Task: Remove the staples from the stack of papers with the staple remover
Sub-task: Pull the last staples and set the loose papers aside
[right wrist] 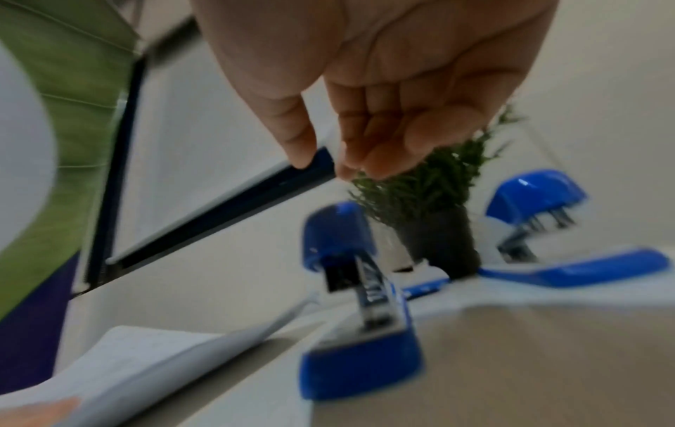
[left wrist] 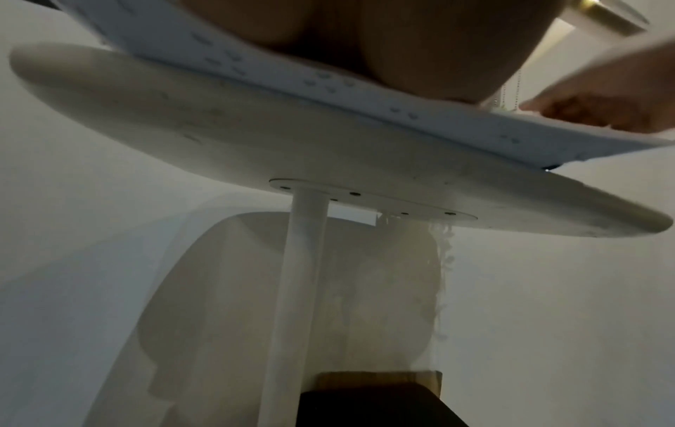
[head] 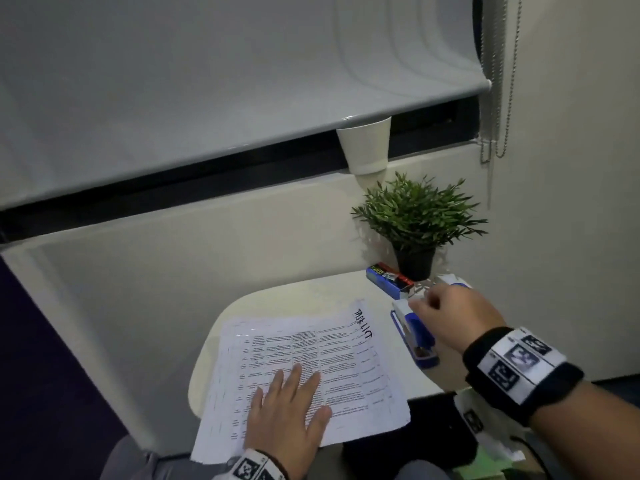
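Note:
A stack of printed papers (head: 346,358) lies on the small white table (head: 294,299). My left hand (head: 287,407) presses flat on the lower part of the stack, fingers straight. My right hand (head: 433,306) hovers over the table's far right corner, fingers loosely bent and holding nothing. Just beyond its knuckles peeks the blue staple remover (head: 456,280). In the right wrist view the remover (right wrist: 537,199) shows its metal claws, right of and beyond my empty fingers (right wrist: 365,144). The left wrist view shows the papers (left wrist: 328,95) overhanging the table edge.
A blue stapler (head: 414,337) lies right of the papers, directly under my right hand. A staple box (head: 389,277) and a small potted plant (head: 415,223) stand at the back right. A white cup (head: 365,143) sits on the ledge above. The wall is close behind.

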### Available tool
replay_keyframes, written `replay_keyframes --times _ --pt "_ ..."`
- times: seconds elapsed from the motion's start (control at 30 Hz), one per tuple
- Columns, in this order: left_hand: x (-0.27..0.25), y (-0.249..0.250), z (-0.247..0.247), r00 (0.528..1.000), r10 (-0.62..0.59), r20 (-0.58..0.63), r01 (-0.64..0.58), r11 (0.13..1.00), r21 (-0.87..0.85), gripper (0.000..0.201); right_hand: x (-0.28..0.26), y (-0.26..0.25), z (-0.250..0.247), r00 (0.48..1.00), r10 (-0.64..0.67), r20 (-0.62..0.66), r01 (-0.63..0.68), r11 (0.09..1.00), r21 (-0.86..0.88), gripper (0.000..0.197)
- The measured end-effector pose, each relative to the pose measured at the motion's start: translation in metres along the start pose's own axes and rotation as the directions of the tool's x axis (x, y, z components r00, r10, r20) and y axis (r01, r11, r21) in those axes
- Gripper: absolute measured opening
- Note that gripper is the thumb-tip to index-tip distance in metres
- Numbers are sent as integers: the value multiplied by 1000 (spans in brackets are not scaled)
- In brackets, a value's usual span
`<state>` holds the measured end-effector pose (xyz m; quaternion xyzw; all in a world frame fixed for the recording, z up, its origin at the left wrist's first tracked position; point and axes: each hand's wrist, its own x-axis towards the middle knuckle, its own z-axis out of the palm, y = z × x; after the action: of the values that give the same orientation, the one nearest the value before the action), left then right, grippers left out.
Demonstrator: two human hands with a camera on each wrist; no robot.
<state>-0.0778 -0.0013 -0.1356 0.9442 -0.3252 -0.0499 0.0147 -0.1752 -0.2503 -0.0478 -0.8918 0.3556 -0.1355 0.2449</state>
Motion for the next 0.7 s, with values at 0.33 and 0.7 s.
replay_keyframes --times 0.33,0.7 --pt "-5 8 -5 1000 -15 13 15 999 -45 57 15 -4 41 926 127 356 -159 985 63 48" --pt "-37 24 -5 996 55 71 -57 998 26 76 -20 -42 30 990 11 -143 104 629 770 35"
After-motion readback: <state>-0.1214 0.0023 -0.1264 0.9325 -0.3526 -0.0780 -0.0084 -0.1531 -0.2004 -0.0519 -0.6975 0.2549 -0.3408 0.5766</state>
